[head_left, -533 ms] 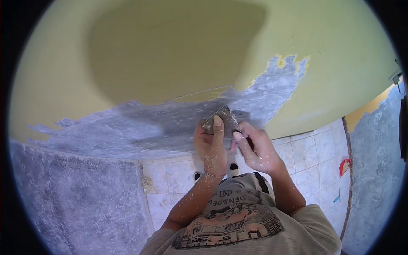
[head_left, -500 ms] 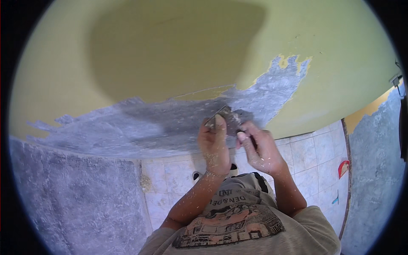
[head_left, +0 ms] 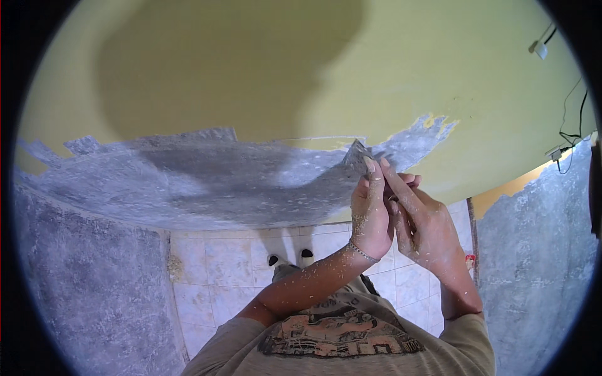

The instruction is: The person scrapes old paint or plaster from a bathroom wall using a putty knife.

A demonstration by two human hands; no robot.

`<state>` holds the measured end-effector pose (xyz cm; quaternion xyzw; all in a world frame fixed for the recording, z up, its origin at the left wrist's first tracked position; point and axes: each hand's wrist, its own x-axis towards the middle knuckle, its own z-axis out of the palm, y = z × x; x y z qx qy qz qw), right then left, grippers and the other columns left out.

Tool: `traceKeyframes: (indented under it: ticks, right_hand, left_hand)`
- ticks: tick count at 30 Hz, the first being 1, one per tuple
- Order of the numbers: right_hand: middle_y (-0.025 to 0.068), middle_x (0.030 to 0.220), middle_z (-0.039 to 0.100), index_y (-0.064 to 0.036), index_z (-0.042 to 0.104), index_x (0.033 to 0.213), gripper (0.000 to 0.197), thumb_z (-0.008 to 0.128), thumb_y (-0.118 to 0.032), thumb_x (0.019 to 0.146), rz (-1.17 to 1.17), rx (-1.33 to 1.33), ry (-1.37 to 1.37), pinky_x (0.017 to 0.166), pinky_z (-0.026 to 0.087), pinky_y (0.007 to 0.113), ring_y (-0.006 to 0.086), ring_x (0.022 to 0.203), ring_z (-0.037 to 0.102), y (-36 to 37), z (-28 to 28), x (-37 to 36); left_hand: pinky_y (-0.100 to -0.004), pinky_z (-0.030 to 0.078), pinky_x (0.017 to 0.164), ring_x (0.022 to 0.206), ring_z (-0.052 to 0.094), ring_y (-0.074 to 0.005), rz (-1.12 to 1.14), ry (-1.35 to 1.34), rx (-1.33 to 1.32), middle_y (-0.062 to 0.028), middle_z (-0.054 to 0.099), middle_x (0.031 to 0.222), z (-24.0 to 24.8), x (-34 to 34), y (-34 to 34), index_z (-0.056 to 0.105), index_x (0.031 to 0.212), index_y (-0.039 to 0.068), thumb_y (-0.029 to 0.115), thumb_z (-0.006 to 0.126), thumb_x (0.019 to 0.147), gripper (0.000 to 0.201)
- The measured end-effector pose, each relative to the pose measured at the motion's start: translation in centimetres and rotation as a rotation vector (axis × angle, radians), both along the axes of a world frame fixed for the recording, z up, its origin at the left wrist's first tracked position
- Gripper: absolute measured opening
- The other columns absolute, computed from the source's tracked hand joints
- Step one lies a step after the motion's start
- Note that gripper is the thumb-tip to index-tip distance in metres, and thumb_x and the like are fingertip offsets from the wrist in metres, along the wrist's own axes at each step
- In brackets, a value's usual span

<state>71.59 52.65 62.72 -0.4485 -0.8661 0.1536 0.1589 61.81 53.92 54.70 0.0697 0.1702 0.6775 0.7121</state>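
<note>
A paint scraper (head_left: pixel 357 152) with a dull grey blade is held in both my hands, its corner up by the ragged edge of the yellow-green paint. My left hand (head_left: pixel 372 216) closes on it, thumb stretched along the blade. Beside it my right hand (head_left: pixel 427 225) grips the same tool, forefinger pointing up toward the blade; the handle is hidden among the fingers. Pale paint flakes dot both hands and forearms. Behind the blade runs a bared grey patch (head_left: pixel 251 182) of the wall.
Yellow-green paint (head_left: pixel 401 69) covers the upper wall, with my shadow on it. Cables and a plug (head_left: pixel 555 153) hang at the right. Grey scraped walls (head_left: pixel 88 282) stand at both sides. Light tiles (head_left: pixel 235 257) form the floor, and a red object (head_left: pixel 470 261) lies by the right wall.
Both hands have moved to the right along the wall with the scraper. They are now closer together, and my right forefinger has stretched out toward the blade.
</note>
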Motion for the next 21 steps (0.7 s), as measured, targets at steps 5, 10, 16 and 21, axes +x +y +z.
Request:
traceKeyframes:
  ticks: [5, 10, 16, 21]
  right_hand:
    - [0.0237, 0.079, 0.060, -0.0145, 0.040, 0.158, 0.073, 0.060, 0.000, 0.089, -0.009, 0.065, 0.019, 0.060, 0.051, 0.047, 0.0405, 0.063, 0.063, -0.1, -1.3, 0.6]
    - [0.0248, 0.080, 0.061, -0.0105, 0.040, 0.157, 0.074, 0.060, 0.000, 0.087, 0.084, 0.121, -0.032, 0.061, 0.052, 0.047, 0.0407, 0.062, 0.063, 0.9, -0.9, 1.3]
    - [0.0275, 0.079, 0.061, -0.0066, 0.043, 0.154, 0.072, 0.059, 0.003, 0.084, 0.198, 0.181, -0.055, 0.063, 0.052, 0.049, 0.0439, 0.065, 0.063, 2.0, -0.8, 2.0]
    - [0.0296, 0.078, 0.062, -0.0041, 0.045, 0.151, 0.069, 0.055, 0.007, 0.084, 0.244, 0.145, -0.007, 0.064, 0.051, 0.048, 0.0461, 0.067, 0.063, 2.8, -0.5, 2.0]
  left_hand:
    - [-0.0362, 0.056, 0.077, 0.083, 0.068, -0.0224, 0.035, 0.023, -0.069, -0.0084, 0.064, 0.082, 0.9, 0.4, -0.1, 0.057, 0.095, 0.008, 0.059, 0.047, 0.104, 0.053]
    - [-0.0310, 0.051, 0.060, 0.063, 0.059, -0.0166, 0.168, -0.072, -0.032, -0.0043, 0.058, 0.071, 0.9, 2.1, 1.4, 0.055, 0.085, 0.010, 0.058, 0.050, 0.104, 0.052]
    - [-0.0291, 0.049, 0.054, 0.056, 0.056, -0.0139, 0.327, -0.155, -0.106, -0.0029, 0.055, 0.064, 1.1, 3.2, 2.3, 0.055, 0.077, 0.009, 0.057, 0.049, 0.105, 0.056]
    - [-0.0292, 0.047, 0.054, 0.054, 0.054, -0.0134, 0.361, -0.147, -0.022, -0.0015, 0.054, 0.062, 1.0, 3.3, 2.7, 0.056, 0.086, 0.014, 0.055, 0.048, 0.106, 0.047]
